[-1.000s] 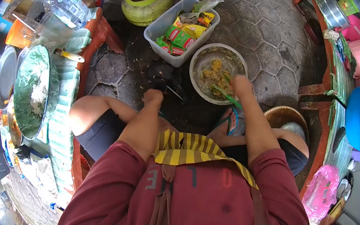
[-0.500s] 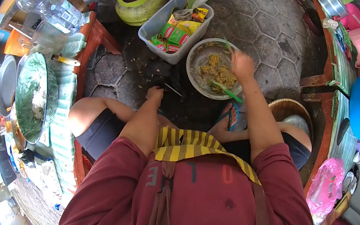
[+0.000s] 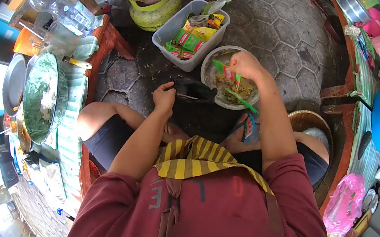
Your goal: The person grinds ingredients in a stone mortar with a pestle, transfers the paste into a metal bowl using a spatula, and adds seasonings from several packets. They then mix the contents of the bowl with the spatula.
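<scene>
My left hand (image 3: 164, 97) is closed on the near-left edge of a black plastic bag (image 3: 196, 89), lifted off the dark floor. Over the metal bowl (image 3: 204, 75), my right hand (image 3: 250, 67) grips a green-and-red sachet (image 3: 221, 67). Below it in the bowl lies a lumpy yellow-brown mixture (image 3: 246, 88). A green-handled utensil (image 3: 242, 100) rests in the mixture, its handle over the near rim.
A grey plastic tub (image 3: 160, 35) of colourful packets stands beyond the bag. Behind it is a green gas cylinder (image 3: 150, 17). A green oval dish (image 3: 39, 98) sits on the left bench; a woven basket (image 3: 327, 129) is near my right knee.
My left hand has risen and moved forward, raising the black bag's edge. My right hand has shifted slightly left, and the sachet now shows its red-and-green printing over the bowl.
</scene>
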A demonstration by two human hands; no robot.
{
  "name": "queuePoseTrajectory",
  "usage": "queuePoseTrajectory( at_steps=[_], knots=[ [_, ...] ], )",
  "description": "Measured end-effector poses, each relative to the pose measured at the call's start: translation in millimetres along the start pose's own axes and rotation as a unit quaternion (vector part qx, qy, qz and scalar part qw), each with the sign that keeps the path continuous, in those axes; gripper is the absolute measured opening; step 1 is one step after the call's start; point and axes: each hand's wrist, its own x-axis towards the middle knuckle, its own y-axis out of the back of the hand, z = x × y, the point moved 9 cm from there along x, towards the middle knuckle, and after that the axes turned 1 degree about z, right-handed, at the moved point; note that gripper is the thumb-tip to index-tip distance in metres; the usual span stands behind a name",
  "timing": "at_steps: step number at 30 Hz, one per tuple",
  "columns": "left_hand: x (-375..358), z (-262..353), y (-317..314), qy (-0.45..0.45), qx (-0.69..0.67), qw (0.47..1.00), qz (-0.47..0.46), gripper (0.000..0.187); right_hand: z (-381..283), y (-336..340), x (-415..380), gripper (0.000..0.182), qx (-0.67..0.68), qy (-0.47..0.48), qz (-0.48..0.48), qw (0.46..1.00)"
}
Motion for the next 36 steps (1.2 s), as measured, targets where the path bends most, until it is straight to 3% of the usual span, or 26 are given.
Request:
queuePoseTrajectory(
  at_steps=[2,5,7,8,9,12,14,15,17,21,23,24,26,28,29,31,33,34,36],
  knots=[
    [-11.0,-7.6,2.3,0.028,0.015,0.999,-0.028,0.031,-63.2,6.5,-15.2,0.017,0.076,0.161,-0.094,0.979],
    [-18.5,-13.0,0.7,0.041,-0.026,0.997,-0.054,0.037,-109.1,-25.7,-25.0,0.016,-0.059,0.198,-0.14,0.968],
    [-22.1,-15.0,2.3,0.053,-0.023,0.997,-0.06,0.034,-126.5,-62.6,-29.5,0.014,-0.054,0.162,-0.149,0.974],
    [-21.9,-15.2,2.7,0.053,-0.025,0.997,-0.059,0.034,-137.5,-75.2,-33.0,0.015,-0.063,0.173,-0.097,0.978],
    [-22.1,-18.7,0.7,0.053,-0.005,0.996,-0.075,0.037,-147.5,-88.2,-39.2,0.017,-0.089,0.153,-0.138,0.975],
    [-14.0,-45.2,2.7,0.081,0.018,0.994,-0.074,0.041,-146.0,-146.3,-30.6,0.01,-0.073,0.188,-0.135,0.97],
    [-7.1,-61.9,5.4,0.108,0.019,0.992,-0.058,0.043,-134.1,-144.7,-17.6,0.011,0.044,0.155,-0.02,0.987],
    [-3.4,-64.2,6.3,0.097,0.031,0.994,-0.046,0.045,-133.7,-150.1,-15.5,0.011,0.042,0.158,-0.024,0.986],
    [-2.6,-62.5,6.0,0.088,0.041,0.995,-0.034,0.047,-123.0,-130.6,-10.6,0.015,0.182,0.097,0.069,0.976],
    [-12.9,-35.1,5.1,0.058,0.004,0.998,-0.007,0.05,-126.6,-144.1,-7.9,0.017,0.179,0.071,0.087,0.978],
    [-6.1,-37.4,1.8,0.059,0.0,0.998,-0.012,0.051,-146.0,-171.0,-5.8,0.016,0.13,0.177,-0.053,0.974],
    [5.6,-44.3,-3.5,0.025,-0.052,0.998,-0.015,0.052,-146.4,-179.5,-3.7,0.025,0.086,0.198,-0.088,0.972],
    [12.5,-40.1,-5.2,-0.007,-0.107,0.994,-0.016,0.053,-144.0,-175.9,2.3,0.025,0.066,0.219,-0.111,0.967],
    [13.2,-56.0,-2.6,0.092,-0.101,0.991,0.02,0.052,-142.8,-164.9,11.5,0.025,0.044,0.242,-0.135,0.96],
    [12.2,-50.8,-3.5,0.094,-0.106,0.99,0.023,0.052,-138.0,-145.2,24.5,0.024,0.074,0.202,-0.132,0.968],
    [6.6,-32.4,7.8,0.074,0.036,0.993,0.081,0.054,-136.4,-97.5,48.2,0.021,0.127,0.163,-0.127,0.97],
    [2.9,-22.1,12.8,0.092,0.088,0.986,0.107,0.057,-110.7,-59.8,78.0,0.019,0.25,0.035,-0.061,0.966],
    [1.1,-18.2,16.2,0.104,0.144,0.976,0.128,0.061,-95.5,-47.2,97.0,0.02,0.204,0.044,0.024,0.978],
    [0.4,-4.8,16.0,0.071,0.162,0.973,0.149,0.065,-77.8,-46.6,130.4,0.024,0.109,0.015,0.057,0.992]
  ],
)
